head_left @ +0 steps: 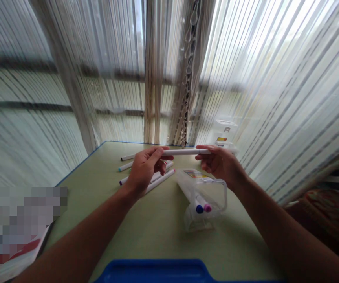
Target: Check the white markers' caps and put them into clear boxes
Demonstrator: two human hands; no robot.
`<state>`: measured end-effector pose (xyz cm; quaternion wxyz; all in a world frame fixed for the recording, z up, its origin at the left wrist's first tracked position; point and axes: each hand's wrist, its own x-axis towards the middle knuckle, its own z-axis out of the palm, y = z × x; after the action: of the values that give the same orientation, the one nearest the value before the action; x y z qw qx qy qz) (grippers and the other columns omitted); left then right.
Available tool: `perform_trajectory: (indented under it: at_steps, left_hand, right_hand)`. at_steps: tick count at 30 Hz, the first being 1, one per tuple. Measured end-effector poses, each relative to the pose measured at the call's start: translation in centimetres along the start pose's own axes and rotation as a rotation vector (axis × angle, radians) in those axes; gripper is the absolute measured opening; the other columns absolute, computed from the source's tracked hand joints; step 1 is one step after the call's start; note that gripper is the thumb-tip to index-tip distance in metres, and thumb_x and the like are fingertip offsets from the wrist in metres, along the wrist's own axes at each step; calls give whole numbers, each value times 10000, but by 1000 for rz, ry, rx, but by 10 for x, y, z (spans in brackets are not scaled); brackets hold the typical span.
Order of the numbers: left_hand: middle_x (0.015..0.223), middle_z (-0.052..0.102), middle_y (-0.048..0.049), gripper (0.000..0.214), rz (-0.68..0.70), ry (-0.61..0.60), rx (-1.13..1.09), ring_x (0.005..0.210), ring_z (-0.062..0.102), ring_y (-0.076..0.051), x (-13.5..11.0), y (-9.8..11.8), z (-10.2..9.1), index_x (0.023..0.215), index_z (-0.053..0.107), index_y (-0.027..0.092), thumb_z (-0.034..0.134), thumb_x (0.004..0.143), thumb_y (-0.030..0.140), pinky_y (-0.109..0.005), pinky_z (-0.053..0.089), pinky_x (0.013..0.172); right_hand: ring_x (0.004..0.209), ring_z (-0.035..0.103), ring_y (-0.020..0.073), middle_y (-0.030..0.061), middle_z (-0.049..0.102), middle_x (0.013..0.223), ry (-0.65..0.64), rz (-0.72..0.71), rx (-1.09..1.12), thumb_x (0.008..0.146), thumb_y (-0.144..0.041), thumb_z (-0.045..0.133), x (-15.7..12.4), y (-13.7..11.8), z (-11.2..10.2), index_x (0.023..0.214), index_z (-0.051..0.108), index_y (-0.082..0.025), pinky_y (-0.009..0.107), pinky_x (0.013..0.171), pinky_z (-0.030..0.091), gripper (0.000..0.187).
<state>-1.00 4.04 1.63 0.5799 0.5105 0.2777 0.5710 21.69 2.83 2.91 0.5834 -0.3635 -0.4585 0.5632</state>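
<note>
Both hands hold one white marker (184, 151) level above a pale green table (157, 224). My left hand (144, 168) pinches its left end and my right hand (218, 162) grips its right end. Below the hands lie several white markers (160, 180) with coloured caps, loose on the table. A clear plastic marker case (200, 196) with a handle lies under my right hand, with a blue-capped and a pink-capped marker inside it.
Striped sheer curtains (275, 86) hang close behind the table on all sides. A small white box (225, 135) stands at the back right. A blue tray edge (157, 271) shows at the bottom. Papers (24, 255) lie at the lower left.
</note>
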Motion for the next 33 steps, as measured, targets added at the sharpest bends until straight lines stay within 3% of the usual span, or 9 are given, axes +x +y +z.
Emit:
perform_trajectory:
  at_steps: [11, 24, 33]
  left_hand:
    - [746, 737, -107, 288, -13, 22, -18, 474, 555, -106, 1, -2, -2, 1005, 683, 60, 621, 857, 298, -225, 440, 446]
    - [677, 696, -42, 253, 50, 0, 154, 450, 526, -76, -2, -1, 1, 891, 663, 90, 747, 788, 305, -206, 430, 431]
    - [626, 638, 14, 306, 82, -24, 247, 448, 527, -74, -2, -4, -2, 853, 638, 134, 823, 726, 342, -189, 407, 425]
  right_hand:
    - [444, 624, 144, 71, 765, 692, 21, 19, 10, 731, -271, 600, -1, -3, 2, 871, 761, -144, 225, 372, 430, 248]
    - [430, 643, 107, 58, 757, 676, -27, -104, -123, 676, -335, 858, 0, 5, 2, 859, 760, -149, 166, 367, 436, 279]
    - [435, 637, 103, 46, 736, 632, -9, -129, -174, 619, -328, 904, -2, 8, 5, 831, 760, -142, 168, 373, 455, 317]
